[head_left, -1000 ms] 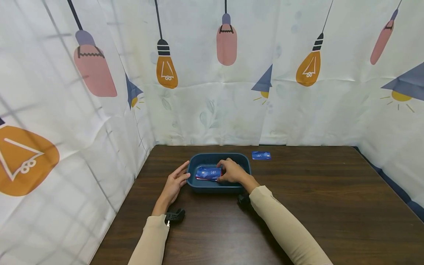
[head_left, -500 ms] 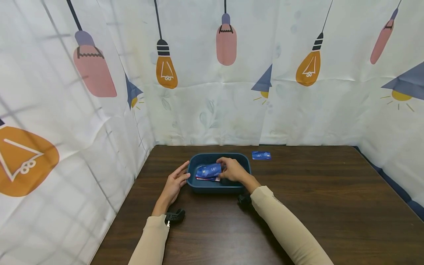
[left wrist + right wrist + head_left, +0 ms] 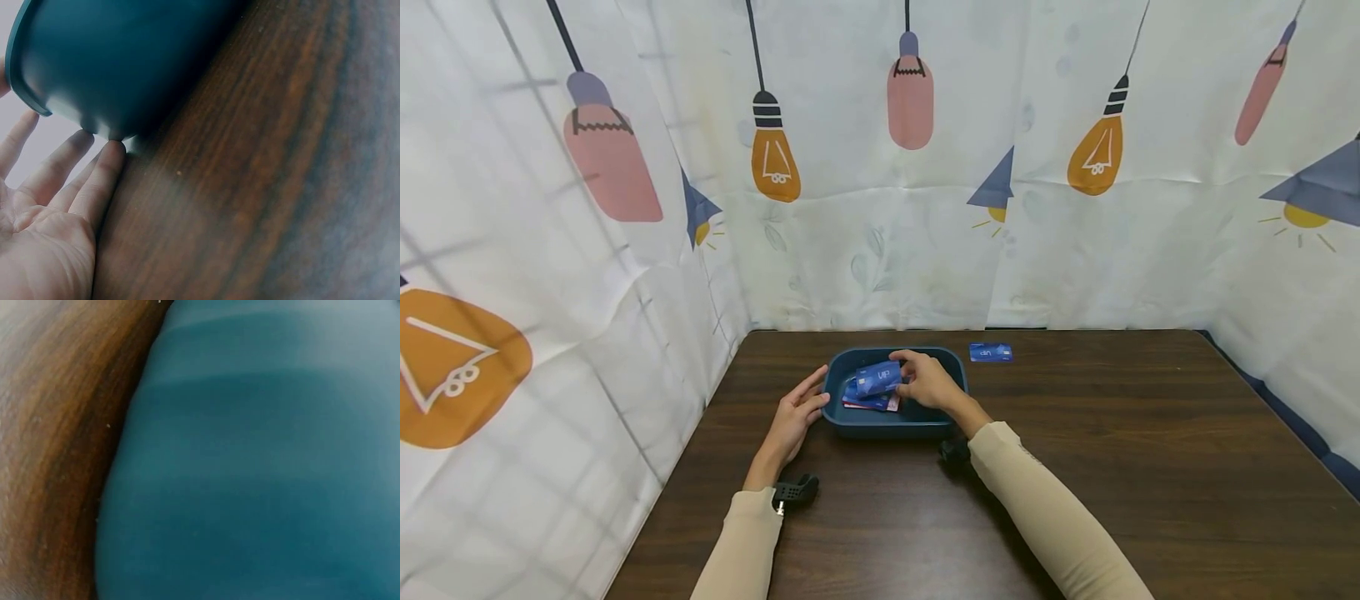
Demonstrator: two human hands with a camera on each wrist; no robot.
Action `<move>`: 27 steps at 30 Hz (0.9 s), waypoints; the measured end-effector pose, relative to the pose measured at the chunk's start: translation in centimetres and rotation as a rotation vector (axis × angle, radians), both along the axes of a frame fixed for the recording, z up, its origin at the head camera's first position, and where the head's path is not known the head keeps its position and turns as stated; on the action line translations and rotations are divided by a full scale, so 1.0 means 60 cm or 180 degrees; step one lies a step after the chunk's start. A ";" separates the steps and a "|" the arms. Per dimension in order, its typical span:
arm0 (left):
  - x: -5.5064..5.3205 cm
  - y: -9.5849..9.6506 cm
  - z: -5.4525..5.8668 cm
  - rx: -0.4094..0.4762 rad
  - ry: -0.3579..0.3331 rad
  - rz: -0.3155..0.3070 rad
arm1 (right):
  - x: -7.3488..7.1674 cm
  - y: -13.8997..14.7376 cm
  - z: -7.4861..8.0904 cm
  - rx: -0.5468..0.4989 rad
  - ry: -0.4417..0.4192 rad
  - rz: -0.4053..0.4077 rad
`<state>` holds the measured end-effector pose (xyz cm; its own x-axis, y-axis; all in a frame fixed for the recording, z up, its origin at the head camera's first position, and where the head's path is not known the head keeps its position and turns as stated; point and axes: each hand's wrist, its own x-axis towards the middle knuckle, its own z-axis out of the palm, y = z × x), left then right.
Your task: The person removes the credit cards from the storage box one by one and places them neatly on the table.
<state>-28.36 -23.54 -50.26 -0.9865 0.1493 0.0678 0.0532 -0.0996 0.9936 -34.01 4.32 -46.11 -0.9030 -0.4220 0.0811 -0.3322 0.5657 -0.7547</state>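
A blue plastic bin [image 3: 883,429] stands on the table, its wall [image 3: 244,462] filling most of the right wrist view. Over the bin my right hand [image 3: 934,387] pinches a blue VIP card [image 3: 877,379] by its right end, tilted above the other cards [image 3: 867,402] inside. Some of those cards show red and white edges; how many lie there is hidden. My left hand [image 3: 792,417] rests against the bin's left end, fingers extended. In the left wrist view, the fingertips of that hand [image 3: 59,206] touch the outer wall of the bin [image 3: 125,62].
Another blue VIP card [image 3: 990,352] lies on the dark wood table [image 3: 1112,433], right of the bin near the back edge. A curtain [image 3: 865,250] printed with lamps hangs behind and at the sides. Dark wrist devices [image 3: 797,490] are worn on both arms.
My right hand has lifted the top VIP card off the pile inside the bin and tilted it up, uncovering more of the cards beneath. The left hand stays against the bin.
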 end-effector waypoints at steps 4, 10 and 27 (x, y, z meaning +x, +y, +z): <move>0.000 0.000 -0.001 -0.0005 -0.0013 0.0010 | -0.001 -0.001 0.000 -0.0026 0.0004 -0.0027; 0.000 -0.001 -0.003 0.0008 -0.0034 -0.0002 | -0.001 0.002 -0.001 -0.0108 0.0077 -0.0009; -0.002 -0.003 -0.001 -0.0019 -0.0036 0.0010 | 0.005 0.025 0.020 -0.0483 0.0161 0.0149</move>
